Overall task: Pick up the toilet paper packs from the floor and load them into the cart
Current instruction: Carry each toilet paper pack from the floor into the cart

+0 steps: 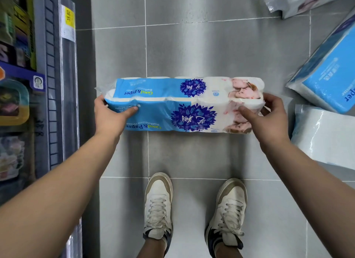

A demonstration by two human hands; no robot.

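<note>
A long blue-and-white toilet paper pack [182, 106] with a purple flower logo lies crosswise in front of me over the grey tiled floor. My left hand [111, 115] grips its left end, thumb pressed on the blue wrapper. My right hand [265, 119] grips its right end, fingers curled over the plastic. Whether the pack rests on the floor or is lifted off it cannot be told. No cart is in view.
More packs lie at the right: a blue one [326, 73] tilted, a white one [324, 136] below it, another [299, 0] at the top right. A store shelf [50, 85] with a yellow price tag lines the left. My two shoes [194, 207] stand just below the pack.
</note>
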